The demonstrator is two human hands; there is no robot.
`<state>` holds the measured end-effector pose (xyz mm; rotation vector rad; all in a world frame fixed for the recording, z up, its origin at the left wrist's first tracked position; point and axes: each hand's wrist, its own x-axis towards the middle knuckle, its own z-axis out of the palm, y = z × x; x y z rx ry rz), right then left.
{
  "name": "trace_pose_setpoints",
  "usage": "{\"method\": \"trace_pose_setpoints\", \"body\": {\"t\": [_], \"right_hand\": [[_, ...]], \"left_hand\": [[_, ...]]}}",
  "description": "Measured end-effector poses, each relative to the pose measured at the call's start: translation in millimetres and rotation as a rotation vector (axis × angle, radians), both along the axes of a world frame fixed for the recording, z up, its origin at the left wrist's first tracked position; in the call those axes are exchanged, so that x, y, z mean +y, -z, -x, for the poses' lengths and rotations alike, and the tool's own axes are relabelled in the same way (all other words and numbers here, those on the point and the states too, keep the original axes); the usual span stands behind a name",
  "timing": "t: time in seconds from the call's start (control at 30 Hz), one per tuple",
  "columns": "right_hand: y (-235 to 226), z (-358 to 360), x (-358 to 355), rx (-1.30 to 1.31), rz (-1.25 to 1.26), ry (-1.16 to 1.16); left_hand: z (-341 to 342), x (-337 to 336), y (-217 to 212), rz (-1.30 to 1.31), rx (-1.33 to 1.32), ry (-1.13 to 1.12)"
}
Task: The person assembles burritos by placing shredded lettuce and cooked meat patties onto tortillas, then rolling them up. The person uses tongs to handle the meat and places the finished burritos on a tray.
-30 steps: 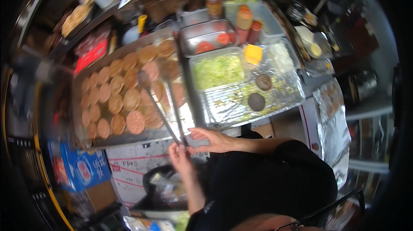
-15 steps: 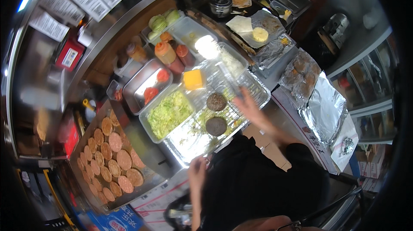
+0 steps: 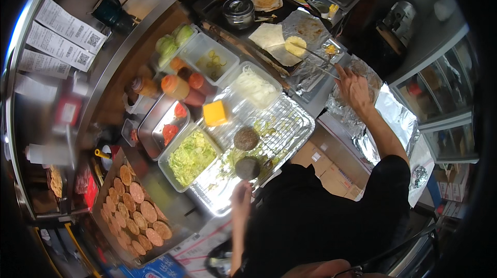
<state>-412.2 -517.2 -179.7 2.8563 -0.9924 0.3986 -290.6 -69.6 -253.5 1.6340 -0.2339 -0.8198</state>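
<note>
My right hand (image 3: 354, 89) is closed round metal tongs (image 3: 323, 64) at the far right. The tongs' tips reach a round yellow piece (image 3: 295, 46), perhaps egg, beside a pale flat square sheet (image 3: 267, 35) on the dark griddle. At the near edge of the foil-lined tray (image 3: 297, 130), my left hand (image 3: 240, 196) has its fingers curled together; what they hold, if anything, is hidden. Just above it on the tray's wire rack lie two dark round bun halves (image 3: 246, 138), with shredded lettuce bits around them. A block of orange cheese slices (image 3: 215, 113) sits farther back on the rack.
Tubs of shredded lettuce (image 3: 191, 158), sliced onion (image 3: 253, 85) and tomato (image 3: 170, 133) border the tray. Sauce bottles (image 3: 175, 87) stand behind. A tray of round patties (image 3: 139, 219) is at left. A lidded pot (image 3: 238, 12) stands beside the griddle; crumpled foil (image 3: 392, 117) lies at right.
My right hand has moved from beside the tray up and right to the griddle, with the tongs now at the yellow piece. My left hand stays near the tray's edge. The whole view has shifted.
</note>
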Motion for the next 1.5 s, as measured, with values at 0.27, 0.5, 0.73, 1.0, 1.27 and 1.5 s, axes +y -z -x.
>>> {"method": "trace_pose_setpoints", "body": {"t": [0.27,0.5,0.73,1.0,1.27,1.5], "right_hand": [[-16,1,-20,0.143,0.093,-0.085],[4,16,-43,0.183,0.218,-0.162],[4,20,-53,-0.026,0.119,-0.137],[42,43,-97,-0.573,-1.044,0.213],[42,16,-70,-0.726,-0.737,0.161],[83,-36,87,-0.710,-1.334,-0.021]], "left_hand": [[10,-26,23,0.047,-0.024,-0.003],[17,-37,28,0.000,-0.064,-0.037],[19,-39,23,-0.015,-0.072,-0.055],[18,-41,23,-0.044,-0.082,-0.058],[20,-41,19,-0.034,-0.074,-0.107],[21,-40,-5,-0.024,-0.064,-0.073]]}}
